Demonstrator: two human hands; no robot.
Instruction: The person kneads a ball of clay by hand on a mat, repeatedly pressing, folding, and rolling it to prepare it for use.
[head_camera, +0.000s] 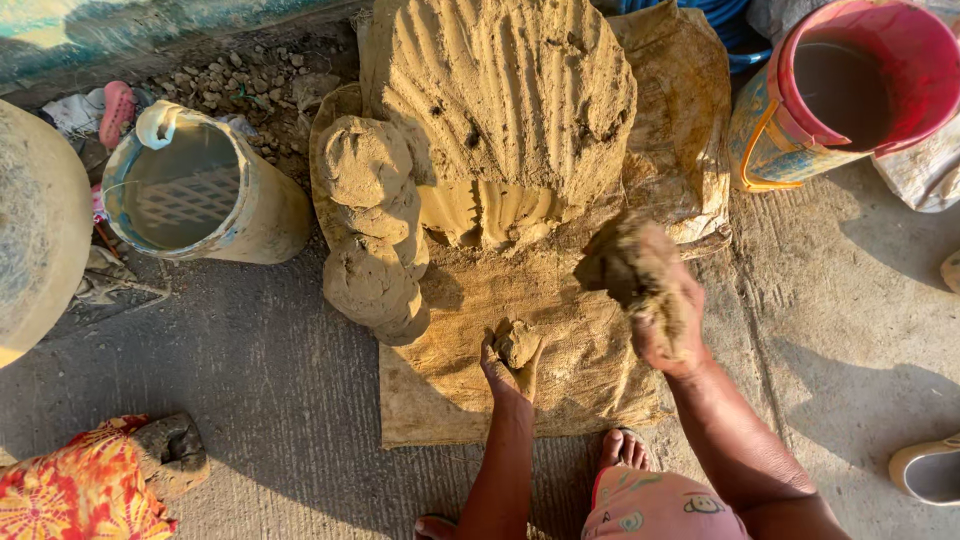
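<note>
A big heap of wet clay (510, 100) with finger grooves sits at the far end of a muddy sack cloth (560, 380) spread on the ground. Beside it on the left stand stacked clay lumps (372, 230). My left hand (510, 365) presses a small clay lump (518, 342) onto the sack. My right hand (665, 320), caked in mud, grips a larger clump of clay (632, 262) lifted just above the cloth. My foot (625, 450) rests at the cloth's near edge.
A clay-smeared bucket of water (200, 190) stands left of the sack. A pink-rimmed bucket (850, 85) stands at the upper right. A large round pot (40, 230) is at the far left. Another person's mud-covered foot (170, 455) and flowered cloth show at lower left.
</note>
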